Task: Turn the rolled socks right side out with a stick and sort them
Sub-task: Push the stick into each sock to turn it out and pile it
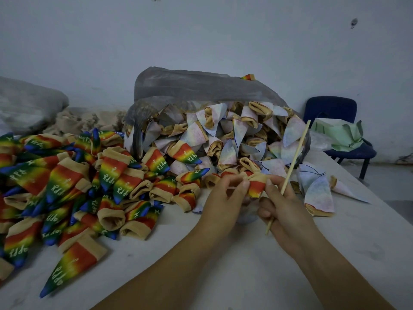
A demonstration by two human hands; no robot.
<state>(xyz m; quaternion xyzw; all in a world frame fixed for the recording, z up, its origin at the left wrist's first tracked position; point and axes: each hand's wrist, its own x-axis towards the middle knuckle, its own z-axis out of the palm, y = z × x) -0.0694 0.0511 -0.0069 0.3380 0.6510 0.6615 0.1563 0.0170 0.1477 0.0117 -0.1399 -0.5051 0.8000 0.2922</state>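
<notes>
Bare wall (201,30) behind, blue chair (330,108) at right, socks (67,175) heaped on the table (156,253). My left hand (223,198) and right hand (281,204) pinch one sock (257,187); right also grips the stick (295,157).

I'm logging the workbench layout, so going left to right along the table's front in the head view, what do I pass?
The pile of rainbow socks → left hand → held rainbow sock → right hand gripping the wooden stick → pale inside-out socks.
</notes>
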